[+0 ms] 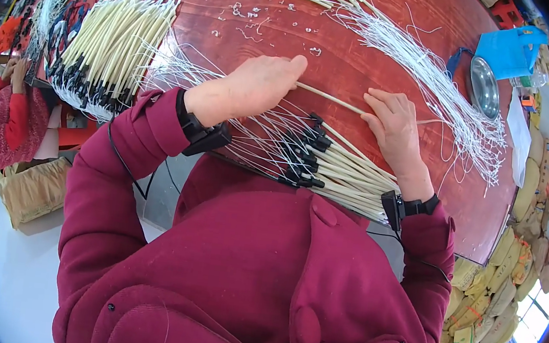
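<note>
i hold a thin cream rod [330,98] between my left hand [260,85] and right hand [394,127] over the red desk [434,13]; a black-ended bundle [355,181] lies nearest me.

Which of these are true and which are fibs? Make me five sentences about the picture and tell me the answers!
1. A pale rod runs between the left hand and the right hand. True.
2. The blue bag is at the left end of the table. False: the blue bag is at the right, by the shiny metal dish.
3. The rod pile nearest the person's body has black ends pointing left. True.
4. The person's coat is bright green. False: the coat is dark purplish red.
5. The person wears thick gloves. False: both hands are bare.
</note>
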The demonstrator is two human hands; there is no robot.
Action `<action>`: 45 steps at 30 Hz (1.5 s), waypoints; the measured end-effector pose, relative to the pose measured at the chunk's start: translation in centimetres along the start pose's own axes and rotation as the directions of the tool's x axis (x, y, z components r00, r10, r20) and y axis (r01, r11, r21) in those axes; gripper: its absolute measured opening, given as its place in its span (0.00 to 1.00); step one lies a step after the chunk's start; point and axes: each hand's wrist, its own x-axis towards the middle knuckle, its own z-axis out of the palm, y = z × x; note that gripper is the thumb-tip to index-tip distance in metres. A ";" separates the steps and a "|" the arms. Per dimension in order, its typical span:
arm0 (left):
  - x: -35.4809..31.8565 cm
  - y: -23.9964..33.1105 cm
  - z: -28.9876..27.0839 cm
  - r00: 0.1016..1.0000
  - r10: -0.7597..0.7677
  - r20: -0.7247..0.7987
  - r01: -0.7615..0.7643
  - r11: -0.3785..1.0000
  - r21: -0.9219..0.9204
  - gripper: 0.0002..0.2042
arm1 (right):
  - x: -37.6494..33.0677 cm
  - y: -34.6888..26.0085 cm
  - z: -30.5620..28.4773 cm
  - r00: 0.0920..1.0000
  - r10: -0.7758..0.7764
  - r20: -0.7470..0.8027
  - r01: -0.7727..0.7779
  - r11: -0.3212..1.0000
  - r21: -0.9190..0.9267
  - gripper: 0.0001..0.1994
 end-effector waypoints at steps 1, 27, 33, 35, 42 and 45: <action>0.0 0.6 -0.2 0.997 -0.066 0.051 0.069 0.995 -0.072 0.07 | 0.1 -0.1 0.1 1.000 -0.004 -0.024 0.004 1.000 0.005 0.15; -4.8 3.3 -7.6 0.873 -0.447 0.195 0.375 0.359 -0.854 0.13 | 0.5 -3.6 -3.3 0.991 -0.082 -0.106 0.090 0.993 0.080 0.04; -3.7 3.2 -6.2 0.904 -0.309 0.294 0.415 0.478 -0.774 0.12 | 0.6 -4.3 -3.9 0.994 -0.070 -0.081 0.076 0.994 0.078 0.05; -4.0 2.5 -6.5 0.930 -0.313 0.191 0.347 0.584 -0.734 0.12 | 0.7 -3.8 -4.0 0.988 -0.106 -0.109 0.112 0.992 0.052 0.05; -11.7 -8.8 -13.6 0.650 -0.609 -0.455 0.467 0.792 -0.393 0.11 | -2.5 -2.8 -6.8 0.994 -0.031 -0.105 0.039 0.997 0.071 0.05; -18.0 -13.3 -17.1 0.507 -0.558 -0.657 0.546 0.798 -0.255 0.11 | -3.9 -3.7 -7.2 0.999 -0.017 -0.048 0.024 0.990 0.141 0.05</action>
